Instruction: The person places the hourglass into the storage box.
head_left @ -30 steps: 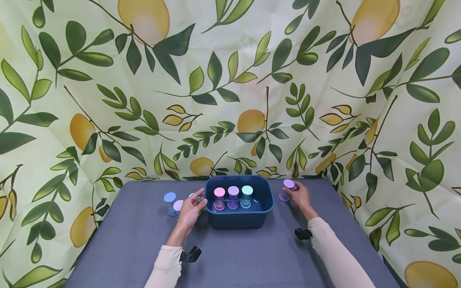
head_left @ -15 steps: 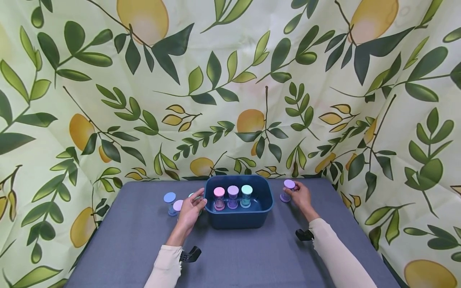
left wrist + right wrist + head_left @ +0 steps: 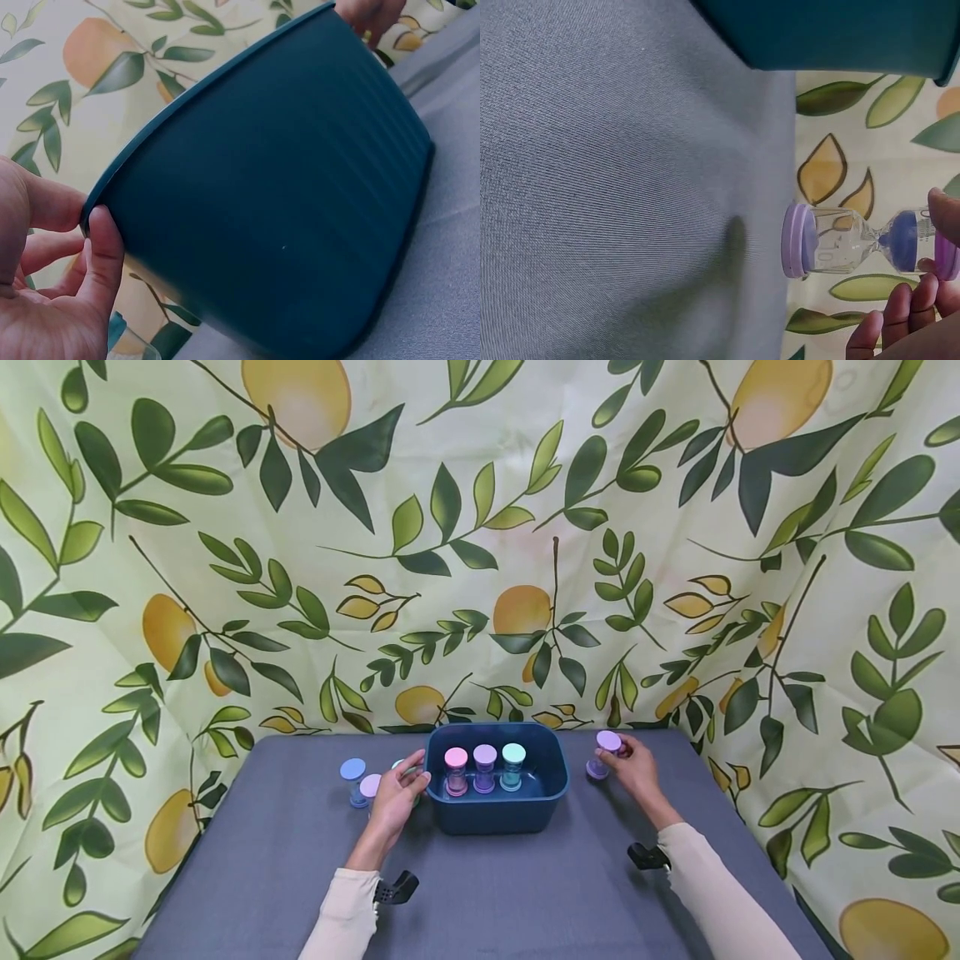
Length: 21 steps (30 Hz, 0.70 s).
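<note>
A dark blue bin (image 3: 495,814) stands mid-table with a pink (image 3: 455,770), a purple (image 3: 484,767) and a teal hourglass (image 3: 513,765) upright inside. My left hand (image 3: 415,779) grips the bin's left rim, thumb on the outer wall (image 3: 270,187) and a finger at the rim's corner. My right hand (image 3: 621,756) pinches the top cap of a purple hourglass (image 3: 602,756) to the right of the bin. In the right wrist view this hourglass (image 3: 840,241) appears slightly off the cloth, with its shadow beside it.
Left of the bin stand a blue-capped hourglass (image 3: 352,779) and a lilac-capped one (image 3: 370,788); a teal one is mostly hidden behind my left hand. The grey table (image 3: 487,893) is closed in by a lemon-print cloth wall (image 3: 480,568) at the back and sides.
My right hand has shifted slightly right and up with the purple hourglass. My left hand stays on the bin's rim.
</note>
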Each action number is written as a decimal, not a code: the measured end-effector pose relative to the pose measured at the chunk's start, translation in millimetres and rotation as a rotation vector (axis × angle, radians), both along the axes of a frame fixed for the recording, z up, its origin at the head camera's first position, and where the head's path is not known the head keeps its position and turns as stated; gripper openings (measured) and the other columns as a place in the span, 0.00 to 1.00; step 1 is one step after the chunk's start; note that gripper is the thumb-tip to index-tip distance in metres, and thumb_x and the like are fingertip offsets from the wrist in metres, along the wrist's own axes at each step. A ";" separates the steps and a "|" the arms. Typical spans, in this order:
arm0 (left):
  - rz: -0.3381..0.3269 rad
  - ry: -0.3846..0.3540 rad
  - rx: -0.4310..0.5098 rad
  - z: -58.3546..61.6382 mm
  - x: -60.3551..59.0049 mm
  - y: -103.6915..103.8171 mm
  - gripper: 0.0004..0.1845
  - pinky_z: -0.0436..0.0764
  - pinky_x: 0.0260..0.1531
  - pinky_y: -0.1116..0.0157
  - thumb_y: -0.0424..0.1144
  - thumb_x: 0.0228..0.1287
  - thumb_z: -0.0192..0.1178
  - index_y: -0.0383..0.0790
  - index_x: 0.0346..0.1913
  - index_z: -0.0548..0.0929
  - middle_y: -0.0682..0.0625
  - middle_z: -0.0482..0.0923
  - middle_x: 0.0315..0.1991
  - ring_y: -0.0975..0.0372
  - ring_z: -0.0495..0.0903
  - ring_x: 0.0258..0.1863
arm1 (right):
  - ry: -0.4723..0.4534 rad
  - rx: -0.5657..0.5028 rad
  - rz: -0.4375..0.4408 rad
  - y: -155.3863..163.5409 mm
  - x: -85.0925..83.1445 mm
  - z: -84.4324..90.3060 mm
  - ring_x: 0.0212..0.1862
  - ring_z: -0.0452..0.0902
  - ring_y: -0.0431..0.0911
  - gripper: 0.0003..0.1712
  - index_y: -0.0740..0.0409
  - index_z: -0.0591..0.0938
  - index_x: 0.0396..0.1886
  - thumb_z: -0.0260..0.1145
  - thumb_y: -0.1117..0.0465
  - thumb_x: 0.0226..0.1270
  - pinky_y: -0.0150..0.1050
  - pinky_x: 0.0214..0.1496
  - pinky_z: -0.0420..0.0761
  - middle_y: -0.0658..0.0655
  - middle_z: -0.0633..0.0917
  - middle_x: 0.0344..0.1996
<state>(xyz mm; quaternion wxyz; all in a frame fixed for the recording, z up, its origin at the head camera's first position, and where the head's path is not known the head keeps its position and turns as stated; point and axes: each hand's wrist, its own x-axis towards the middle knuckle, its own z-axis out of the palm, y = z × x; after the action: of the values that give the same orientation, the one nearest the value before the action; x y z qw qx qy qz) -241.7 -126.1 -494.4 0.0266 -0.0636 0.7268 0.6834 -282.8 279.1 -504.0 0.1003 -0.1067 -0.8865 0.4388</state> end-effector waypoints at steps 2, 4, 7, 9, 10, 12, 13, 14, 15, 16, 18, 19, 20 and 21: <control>-0.002 -0.004 0.001 0.3 0.2 0.1 0.26 0.74 0.62 0.48 0.33 0.70 0.57 0.45 0.70 0.71 0.42 0.69 0.68 0.49 0.72 0.65 | 0.007 0.010 0.003 1.0 2.2 3.1 0.46 0.69 0.52 0.34 0.68 0.72 0.64 0.70 0.54 0.64 0.37 0.41 0.69 0.64 0.76 0.45; -0.002 -0.007 0.003 0.5 0.1 0.1 0.26 0.74 0.63 0.48 0.33 0.70 0.57 0.45 0.70 0.71 0.42 0.69 0.68 0.49 0.72 0.65 | 0.014 0.015 0.004 1.8 3.9 5.7 0.46 0.69 0.52 0.34 0.67 0.73 0.64 0.70 0.53 0.64 0.36 0.41 0.69 0.63 0.76 0.45; -0.002 -0.008 -0.001 0.3 -0.2 0.1 0.26 0.74 0.63 0.48 0.33 0.70 0.57 0.46 0.70 0.71 0.42 0.69 0.68 0.49 0.72 0.65 | 0.027 0.006 0.006 1.9 6.2 9.1 0.45 0.69 0.51 0.33 0.67 0.73 0.63 0.70 0.54 0.63 0.36 0.41 0.69 0.63 0.77 0.45; -0.001 -0.007 -0.002 0.4 -0.6 0.0 0.26 0.74 0.62 0.48 0.33 0.70 0.57 0.46 0.70 0.71 0.42 0.69 0.68 0.49 0.72 0.64 | 0.035 -0.003 0.005 1.3 7.7 11.2 0.45 0.69 0.51 0.33 0.67 0.74 0.63 0.71 0.54 0.63 0.35 0.42 0.69 0.63 0.77 0.45; -0.001 -0.008 -0.003 0.5 -0.7 0.0 0.26 0.74 0.62 0.49 0.33 0.70 0.57 0.46 0.70 0.71 0.43 0.69 0.68 0.50 0.72 0.64 | 0.039 -0.004 0.005 0.8 8.7 12.4 0.45 0.69 0.50 0.33 0.67 0.74 0.63 0.71 0.54 0.63 0.35 0.41 0.69 0.63 0.78 0.45; -0.002 -0.008 -0.007 0.8 -0.6 -0.1 0.26 0.75 0.61 0.50 0.33 0.70 0.57 0.46 0.70 0.72 0.43 0.69 0.68 0.50 0.72 0.64 | 0.041 0.003 0.004 0.2 10.9 14.7 0.45 0.69 0.50 0.34 0.66 0.74 0.63 0.71 0.54 0.63 0.34 0.41 0.69 0.63 0.78 0.45; -0.002 -0.008 -0.007 1.0 -0.5 -0.1 0.26 0.75 0.61 0.50 0.33 0.70 0.57 0.46 0.70 0.72 0.43 0.69 0.68 0.50 0.72 0.64 | 0.044 0.008 0.005 0.0 12.5 16.4 0.45 0.69 0.50 0.34 0.67 0.74 0.63 0.71 0.54 0.62 0.34 0.41 0.69 0.64 0.78 0.45; -0.003 -0.009 -0.004 1.2 -0.4 -0.1 0.26 0.75 0.61 0.51 0.33 0.70 0.57 0.46 0.70 0.71 0.43 0.69 0.68 0.50 0.72 0.64 | 0.045 0.015 0.007 -0.2 14.0 18.0 0.45 0.69 0.50 0.34 0.66 0.74 0.63 0.71 0.53 0.62 0.34 0.41 0.69 0.64 0.78 0.46; -0.003 -0.008 -0.006 1.6 -0.2 -0.1 0.26 0.75 0.61 0.51 0.33 0.70 0.57 0.46 0.70 0.71 0.43 0.69 0.68 0.50 0.72 0.64 | 0.046 0.020 0.008 -0.3 15.5 19.7 0.46 0.69 0.50 0.34 0.66 0.74 0.63 0.71 0.53 0.62 0.34 0.41 0.70 0.64 0.78 0.46; -0.002 -0.007 -0.009 1.7 0.1 -0.1 0.26 0.76 0.61 0.51 0.33 0.70 0.57 0.46 0.70 0.71 0.43 0.69 0.68 0.50 0.72 0.64 | 0.047 0.021 0.012 -0.7 17.4 21.7 0.46 0.69 0.51 0.34 0.66 0.74 0.63 0.71 0.53 0.62 0.34 0.41 0.70 0.64 0.77 0.46; -0.001 -0.006 -0.009 2.2 0.5 -0.1 0.26 0.76 0.60 0.51 0.33 0.70 0.57 0.46 0.70 0.71 0.43 0.69 0.68 0.50 0.72 0.65 | 0.054 0.023 0.019 -1.8 21.5 26.4 0.46 0.69 0.51 0.34 0.66 0.74 0.63 0.71 0.52 0.62 0.35 0.41 0.70 0.64 0.77 0.47; -0.001 -0.007 -0.008 2.3 0.5 -0.1 0.26 0.76 0.61 0.51 0.33 0.70 0.57 0.46 0.70 0.71 0.43 0.69 0.68 0.50 0.72 0.65 | 0.059 0.020 0.022 -2.4 23.4 28.9 0.47 0.69 0.51 0.35 0.66 0.74 0.63 0.72 0.51 0.62 0.35 0.41 0.70 0.64 0.77 0.47; -0.001 -0.006 -0.011 2.5 0.6 -0.1 0.26 0.76 0.61 0.51 0.33 0.70 0.57 0.45 0.70 0.71 0.42 0.69 0.68 0.49 0.72 0.65 | 0.064 0.014 0.025 -3.0 25.2 31.4 0.47 0.69 0.51 0.35 0.66 0.74 0.63 0.72 0.51 0.62 0.35 0.41 0.70 0.64 0.77 0.47; -0.001 -0.007 -0.011 2.7 0.5 -0.1 0.26 0.76 0.61 0.51 0.33 0.70 0.57 0.46 0.70 0.71 0.43 0.69 0.68 0.49 0.72 0.65 | 0.068 0.010 0.027 -3.5 26.9 33.7 0.47 0.69 0.51 0.35 0.66 0.74 0.63 0.72 0.51 0.62 0.34 0.42 0.70 0.64 0.78 0.47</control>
<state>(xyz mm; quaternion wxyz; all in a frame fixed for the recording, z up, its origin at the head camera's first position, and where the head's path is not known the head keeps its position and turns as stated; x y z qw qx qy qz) -241.2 -126.2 -491.7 0.0289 -0.0657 0.7306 0.6790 -255.8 275.6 -470.3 0.1249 -0.0795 -0.8861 0.4392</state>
